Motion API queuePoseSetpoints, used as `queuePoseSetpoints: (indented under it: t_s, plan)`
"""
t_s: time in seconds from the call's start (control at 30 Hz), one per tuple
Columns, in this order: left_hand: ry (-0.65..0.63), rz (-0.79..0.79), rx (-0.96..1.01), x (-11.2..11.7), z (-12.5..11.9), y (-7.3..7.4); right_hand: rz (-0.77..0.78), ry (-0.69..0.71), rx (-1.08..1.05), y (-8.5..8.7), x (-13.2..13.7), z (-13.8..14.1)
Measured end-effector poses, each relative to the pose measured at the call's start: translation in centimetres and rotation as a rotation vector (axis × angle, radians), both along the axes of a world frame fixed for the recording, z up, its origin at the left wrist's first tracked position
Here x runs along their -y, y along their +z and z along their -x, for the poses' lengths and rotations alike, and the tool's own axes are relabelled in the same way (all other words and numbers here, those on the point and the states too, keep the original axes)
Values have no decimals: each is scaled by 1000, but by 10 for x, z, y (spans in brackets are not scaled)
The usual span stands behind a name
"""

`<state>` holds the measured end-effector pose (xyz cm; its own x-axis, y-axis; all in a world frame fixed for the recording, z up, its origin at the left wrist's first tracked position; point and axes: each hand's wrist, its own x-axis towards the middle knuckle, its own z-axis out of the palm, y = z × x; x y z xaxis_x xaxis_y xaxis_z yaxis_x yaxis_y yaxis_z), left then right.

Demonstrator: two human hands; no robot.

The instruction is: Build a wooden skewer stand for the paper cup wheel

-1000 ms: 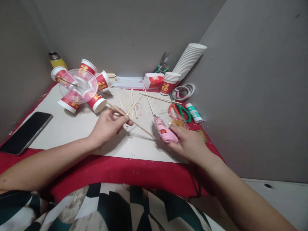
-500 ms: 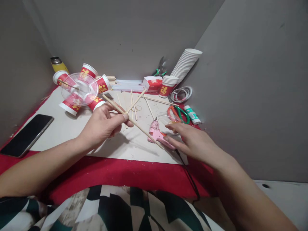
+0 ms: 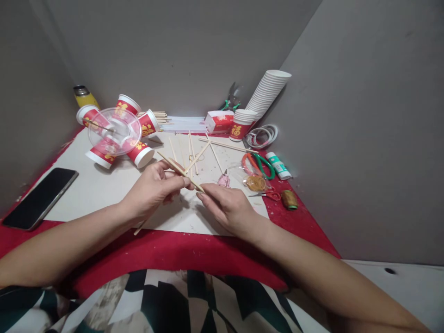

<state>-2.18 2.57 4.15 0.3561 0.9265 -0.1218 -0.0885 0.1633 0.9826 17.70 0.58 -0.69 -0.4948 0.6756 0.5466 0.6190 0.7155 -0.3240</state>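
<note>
My left hand (image 3: 159, 187) pinches a wooden stick (image 3: 171, 162) that slants down to the right. A second, thinner stick (image 3: 197, 157) meets it at the fingers, and a stick end (image 3: 140, 226) sticks out below the same hand. On the near end of the slanting stick, my right hand (image 3: 231, 203) closes its thumb and fingers. Just beyond that hand lies a pink glue gun (image 3: 224, 180), mostly hidden by it. Several loose sticks (image 3: 215, 155) lie on the white board (image 3: 100, 199) past both hands.
Red paper cups around a clear plastic disc (image 3: 95, 143) stand at left, with a phone (image 3: 40, 196) nearer. Stacked cups (image 3: 268, 95), a coiled cable (image 3: 262, 136), scissors (image 3: 265, 166), a glue stick (image 3: 278, 165), rubber bands (image 3: 255, 182) and a thread spool (image 3: 289, 200) line the right.
My right hand has moved left from beside the glue gun and taken hold of the stick's near end. My left hand and the sticks have shifted slightly down.
</note>
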Motion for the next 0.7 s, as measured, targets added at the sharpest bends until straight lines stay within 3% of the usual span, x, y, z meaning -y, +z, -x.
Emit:
queuePoseSetpoints:
  t_s: [0.5,0.7]
  plan:
    - [30,71,26,-3,-4,-6,194,55,-175,1,0,-6]
    - [16,148,85,-4,-5,-3,200,60,-177,-1,-2,-6]
